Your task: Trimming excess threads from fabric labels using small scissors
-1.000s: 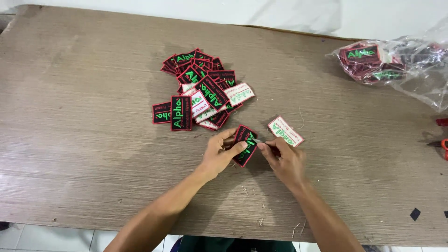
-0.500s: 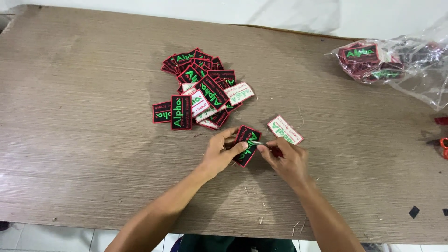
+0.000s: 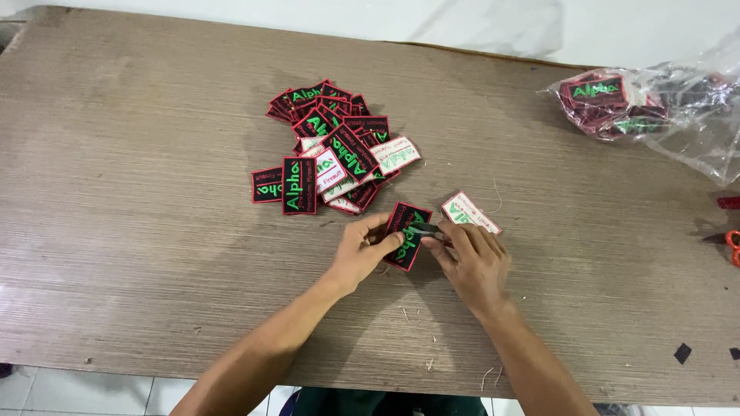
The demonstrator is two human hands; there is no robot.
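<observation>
Holding one black patch (image 3: 406, 233) with red border and green lettering, both hands meet near the middle of the table (image 3: 116, 231), a bit toward the near edge. Left hand (image 3: 362, 250) pinches the patch's left side, thumb on top, fingers curled under. Right hand (image 3: 474, 258) has fingers closed on a small thin dark tool (image 3: 428, 228) laid across the patch's upper right part; cannot tell what tool it is. Patch sits tilted, its lower corner toward the near edge.

Just beside the right hand, on the far side, a single patch lies face down (image 3: 470, 213), white backing with red edge, touching or nearly touching the fingers.

Further toward the far edge, a loose pile of the same patches (image 3: 331, 146), some face up, some showing white backs, overlapping. Two lie at the pile's left fringe, side by side.

Far right corner: clear plastic bag (image 3: 655, 108) with more patches inside. At the right edge, part of an orange-handled item (image 3: 732, 246), mostly cut off. Loose thread bits (image 3: 432, 347) scattered by the near edge between the forearms. Small black scraps (image 3: 682, 353) near the near right corner.
</observation>
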